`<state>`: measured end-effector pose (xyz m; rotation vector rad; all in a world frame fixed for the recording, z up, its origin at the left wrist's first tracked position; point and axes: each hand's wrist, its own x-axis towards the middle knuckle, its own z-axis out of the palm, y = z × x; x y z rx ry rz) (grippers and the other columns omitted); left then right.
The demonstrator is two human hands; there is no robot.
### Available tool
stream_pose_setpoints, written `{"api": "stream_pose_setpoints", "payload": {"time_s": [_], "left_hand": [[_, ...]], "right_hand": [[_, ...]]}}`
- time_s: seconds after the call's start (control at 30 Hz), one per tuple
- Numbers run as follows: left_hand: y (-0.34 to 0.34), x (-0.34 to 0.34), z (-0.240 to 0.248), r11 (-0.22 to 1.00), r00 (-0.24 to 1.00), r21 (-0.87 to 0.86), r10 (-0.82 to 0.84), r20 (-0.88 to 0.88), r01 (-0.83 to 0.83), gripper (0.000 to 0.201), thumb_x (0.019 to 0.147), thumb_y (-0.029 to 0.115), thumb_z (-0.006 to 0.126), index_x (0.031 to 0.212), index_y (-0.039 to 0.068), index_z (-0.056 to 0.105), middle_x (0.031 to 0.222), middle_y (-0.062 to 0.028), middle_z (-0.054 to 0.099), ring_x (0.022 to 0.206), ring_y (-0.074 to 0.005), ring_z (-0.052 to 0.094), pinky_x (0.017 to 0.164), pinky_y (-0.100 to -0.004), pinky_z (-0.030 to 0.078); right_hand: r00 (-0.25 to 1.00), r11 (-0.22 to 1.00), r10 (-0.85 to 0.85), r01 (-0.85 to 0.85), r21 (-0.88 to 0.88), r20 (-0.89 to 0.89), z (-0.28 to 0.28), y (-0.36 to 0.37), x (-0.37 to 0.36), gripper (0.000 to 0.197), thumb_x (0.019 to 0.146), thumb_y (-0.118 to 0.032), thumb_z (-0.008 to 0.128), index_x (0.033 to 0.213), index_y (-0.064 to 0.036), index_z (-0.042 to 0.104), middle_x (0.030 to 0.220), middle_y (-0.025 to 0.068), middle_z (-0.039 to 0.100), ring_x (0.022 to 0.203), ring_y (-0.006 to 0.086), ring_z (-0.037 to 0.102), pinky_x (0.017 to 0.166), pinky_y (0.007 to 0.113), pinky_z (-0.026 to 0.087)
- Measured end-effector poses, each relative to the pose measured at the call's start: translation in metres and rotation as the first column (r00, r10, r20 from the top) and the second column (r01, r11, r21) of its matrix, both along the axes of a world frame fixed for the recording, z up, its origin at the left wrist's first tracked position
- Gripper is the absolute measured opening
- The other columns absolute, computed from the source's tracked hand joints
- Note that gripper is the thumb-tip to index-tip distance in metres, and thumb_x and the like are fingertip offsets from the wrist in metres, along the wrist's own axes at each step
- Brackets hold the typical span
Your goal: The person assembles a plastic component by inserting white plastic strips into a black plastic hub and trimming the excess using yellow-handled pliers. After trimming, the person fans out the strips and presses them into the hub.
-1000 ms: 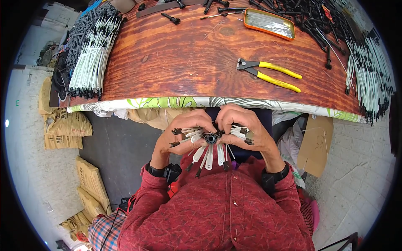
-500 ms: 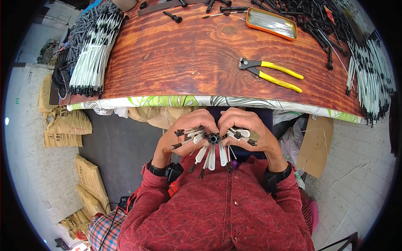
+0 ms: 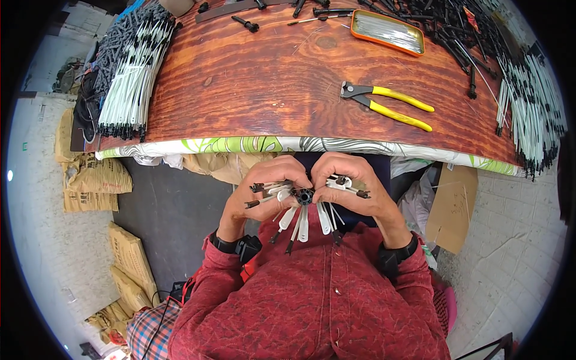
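Note:
Between my two hands, just off the table's near edge, is a round black notched hub (image 3: 305,196) with a hole in its middle. White ribs (image 3: 303,224) with dark tips fan out from around it, some downward and some sideways. My left hand (image 3: 269,185) is closed round the hub's left side and several ribs, thumb and fingers pressed together beside it. On the other side my right hand (image 3: 354,180) pinches close to the hub, with more ribs lying across its fingers. The exact fingertip contact is partly hidden.
On the wooden table (image 3: 240,78) lie yellow-handled end-cutting pliers (image 3: 387,105) and an orange-rimmed tin (image 3: 388,33) of thin wires. Bundles of white ribs stand left (image 3: 133,84) and right (image 3: 537,114). Black plastic parts (image 3: 444,30) are heaped at the far right.
My right hand has shifted slightly, and the ribs on the right side now spread further from the hub. The left hand stays almost still.

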<state>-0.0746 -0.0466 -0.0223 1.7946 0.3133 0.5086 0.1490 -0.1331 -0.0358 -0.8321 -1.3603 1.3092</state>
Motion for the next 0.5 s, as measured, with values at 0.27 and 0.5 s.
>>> {"api": "stream_pose_setpoints", "payload": {"time_s": [0.27,0.5], "left_hand": [[-0.006,-0.003,-0.003,0.994,0.993,0.007,0.113,0.018,-0.113,0.042,0.088,0.042,0.074,0.103,0.003,0.066,0.096,-0.0116,0.065,0.091,-0.0268,0.063,0.083,-0.0387,0.049],[-0.008,-0.002,-0.005,0.993,0.993,-0.018,0.117,0.003,-0.117,0.043,0.087,0.043,0.075,0.103,0.004,0.066,0.096,-0.0115,0.065,0.091,-0.0264,0.063,0.084,-0.0386,0.049]], "right_hand": [[0.973,0.970,-0.207,0.191,0.152,0.102,0.002,-0.006,-0.013,0.011,0.081,-0.003,0.077,0.087,-0.0027,0.068,0.088,0.0064,0.066,0.085,0.0183,0.064,0.078,0.032,0.051],[0.982,0.981,-0.138,0.117,0.158,0.130,0.004,-0.003,-0.003,0.011,0.079,-0.004,0.078,0.085,-0.0031,0.069,0.087,0.0059,0.066,0.086,0.0193,0.064,0.083,0.034,0.049]]}}
